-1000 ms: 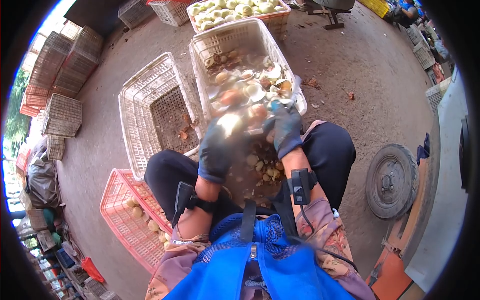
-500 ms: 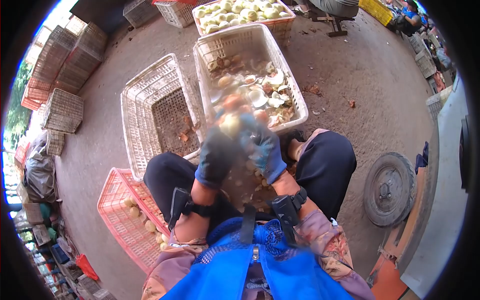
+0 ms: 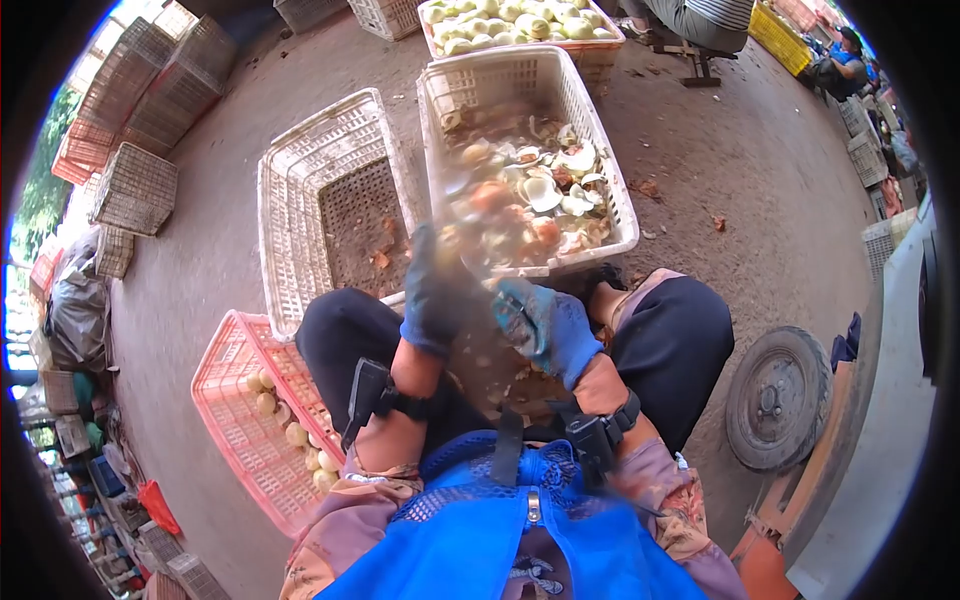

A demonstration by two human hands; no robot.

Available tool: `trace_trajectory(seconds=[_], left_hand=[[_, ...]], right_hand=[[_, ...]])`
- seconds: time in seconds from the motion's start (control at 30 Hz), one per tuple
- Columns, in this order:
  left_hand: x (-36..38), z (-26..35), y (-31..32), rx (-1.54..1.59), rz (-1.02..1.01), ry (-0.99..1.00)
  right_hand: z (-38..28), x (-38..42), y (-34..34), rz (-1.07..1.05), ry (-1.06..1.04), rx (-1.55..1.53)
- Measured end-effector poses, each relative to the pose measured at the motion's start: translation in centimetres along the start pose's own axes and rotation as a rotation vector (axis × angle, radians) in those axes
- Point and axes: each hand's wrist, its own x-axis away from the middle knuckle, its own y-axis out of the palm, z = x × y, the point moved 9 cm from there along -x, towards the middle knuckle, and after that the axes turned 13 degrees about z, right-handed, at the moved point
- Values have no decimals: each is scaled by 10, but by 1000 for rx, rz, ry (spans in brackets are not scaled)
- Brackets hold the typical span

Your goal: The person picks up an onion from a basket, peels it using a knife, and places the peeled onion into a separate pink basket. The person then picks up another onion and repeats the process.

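My left hand (image 3: pixel 437 300), in a dark work glove, is raised at the near edge of the white crate (image 3: pixel 610 170) of scraps. Its fingers curl beside a pale blur, and what they hold is smeared. My right hand (image 3: pixel 545 325), in a dirty blue glove, is lower and to the right, fingers closed; anything inside is hidden. The crate contains onion peels and cut pale pieces (image 3: pixel 541 192). Left of it stands a second white crate (image 3: pixel 285 220) with brown scraps on its floor. By my left knee, a pink crate (image 3: pixel 235 400) holds several peeled onions (image 3: pixel 297 434).
Beyond the scrap crate is a crate of peeled onions (image 3: pixel 490 22). A wheel (image 3: pixel 778 398) lies at the right near a metal panel (image 3: pixel 870 440). Stacked crates (image 3: pixel 135 190) stand at the left. People (image 3: pixel 705 20) sit at the far right.
My hands have moved apart; the right one has come down and right. The pale round onion seen between them is no longer distinct. The whole view has shifted slightly.
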Motion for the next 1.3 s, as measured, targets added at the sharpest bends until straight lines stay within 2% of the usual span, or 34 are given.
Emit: trace_trajectory(seconds=[0.03, 0.1, 0.23, 0.3, 0.43, 0.5, 0.53, 0.6, 0.67, 0.73, 0.77, 0.8, 0.83, 0.9, 0.93, 1.0, 1.1, 1.13, 1.2, 1.23, 1.3], left_hand=[[-2, -2, -4, -1, 0, -1], [-6, 8, -12, -335, 53, 258], [0, 7, -9, -262, 66, 192], [9, 30, -9, -851, 22, 862], [3, 22, -11, -1021, 48, 954], [2, 20, -8, -1134, 64, 1018], [11, 22, -1, -1136, 62, 1016], [27, 22, 15, -1079, 9, 833], [5, 12, -9, -1100, 21, 759], [-10, 2, -18, -1115, 37, 690], [-6, 6, -13, -925, 102, 666], [-4, 10, -15, -737, 165, 638], [-5, 10, -16, -738, 166, 636], [16, 18, 14, -1203, 43, 1128], [16, 19, 14, -1200, 44, 1128], [-3, 14, -14, -883, 165, 690], [-22, 4, -45, -859, 176, 664], [-11, 10, -30, -860, 177, 664], [63, 49, 51, -1043, 97, 1359], [60, 47, 43, -1043, 97, 1361], [10, 21, -3, -676, 18, 693]], right_hand=[[1, 0, 3, 0, 1, -1], [10, 2, 9, -11, 22, 90], [4, 1, 8, -47, 35, 93], [11, 1, 8, -67, 56, 196], [13, -1, 9, -20, 34, 178], [21, -2, 12, -132, 122, 344], [25, -3, 11, -132, 125, 343], [26, -6, 10, -101, 73, 152], [25, -4, 14, -104, 114, 58], [19, -3, 8, 54, 191, -122], [29, -1, 17, 49, 280, -260], [32, 1, 18, 47, 282, -261], [29, -1, 17, 32, 291, -332], [29, 0, 14, 18, 299, -400], [28, 1, 14, -24, 247, -304], [27, 3, 16, -74, 191, -205], [29, 4, 20, -101, 166, -81], [27, 3, 19, -115, 175, -41], [28, 2, 19, -126, 182, -2], [29, 2, 19, -87, 154, 84], [27, 0, 18, -45, 126, 170]])
